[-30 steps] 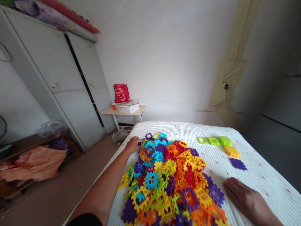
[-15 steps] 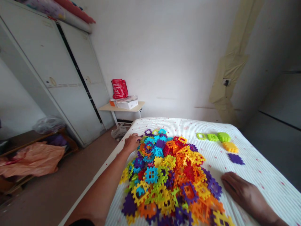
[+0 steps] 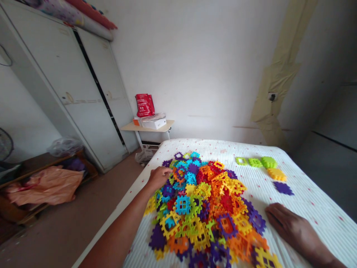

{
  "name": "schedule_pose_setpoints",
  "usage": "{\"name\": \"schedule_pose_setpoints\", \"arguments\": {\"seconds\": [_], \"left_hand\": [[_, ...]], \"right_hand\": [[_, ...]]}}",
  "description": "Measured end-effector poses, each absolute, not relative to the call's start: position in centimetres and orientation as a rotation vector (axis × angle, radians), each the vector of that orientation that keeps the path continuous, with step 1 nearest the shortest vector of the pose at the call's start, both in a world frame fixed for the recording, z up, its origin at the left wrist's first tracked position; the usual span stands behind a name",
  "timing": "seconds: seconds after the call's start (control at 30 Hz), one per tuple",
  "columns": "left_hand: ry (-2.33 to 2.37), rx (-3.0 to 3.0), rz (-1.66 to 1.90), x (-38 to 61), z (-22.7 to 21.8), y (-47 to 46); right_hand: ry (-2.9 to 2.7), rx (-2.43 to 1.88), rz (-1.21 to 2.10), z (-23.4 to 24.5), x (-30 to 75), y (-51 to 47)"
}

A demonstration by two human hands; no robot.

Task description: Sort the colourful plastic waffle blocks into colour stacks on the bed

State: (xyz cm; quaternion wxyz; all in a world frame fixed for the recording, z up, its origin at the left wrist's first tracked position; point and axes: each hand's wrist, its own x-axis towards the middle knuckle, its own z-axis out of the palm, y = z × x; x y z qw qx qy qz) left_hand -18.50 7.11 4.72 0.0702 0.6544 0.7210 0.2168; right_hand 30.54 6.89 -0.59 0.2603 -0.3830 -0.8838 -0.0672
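A big heap of notched plastic building tiles point(image 3: 195, 201) in purple, blue, yellow, green, orange and red lies on the white bedcover. My left hand point(image 3: 159, 178) is at the heap's far left edge. Its index finger stretches out onto the tiles near an orange-and-purple piece point(image 3: 180, 174); the other fingers are partly hidden, and I see no tile held. To the right of the heap, my right hand point(image 3: 288, 225) rests palm down on the cover, fingers extended and holding nothing, close to a purple tile point(image 3: 256, 221).
At the bed's right side lie green tiles point(image 3: 255, 162), a small green stack point(image 3: 269, 162), a yellow stack point(image 3: 277, 174) and a purple tile point(image 3: 283, 188), set in a curved row. Beyond the bed, a small table point(image 3: 131, 127) carries a red bag point(image 3: 144, 105) and a white box point(image 3: 154, 123).
My left hand has moved slightly nearer to me along the heap's left edge, uncovering purple tiles beyond it. My right hand stays put. The view has shifted slightly left.
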Motion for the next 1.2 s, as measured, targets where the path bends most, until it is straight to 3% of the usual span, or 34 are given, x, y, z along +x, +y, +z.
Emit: {"name": "schedule_pose_setpoints", "arguments": {"seconds": [0.33,1.2], "left_hand": [[1.73,2.043,0.869,-17.3,4.1,7.9],[1.247,2.212,0.749,-9.9,6.1,6.3]], "right_hand": [[-2.371,-1.022,-0.209,-0.4,30.4,6.8],[-2.376,-1.047,-0.199,-0.5,30.4,6.7]]}}
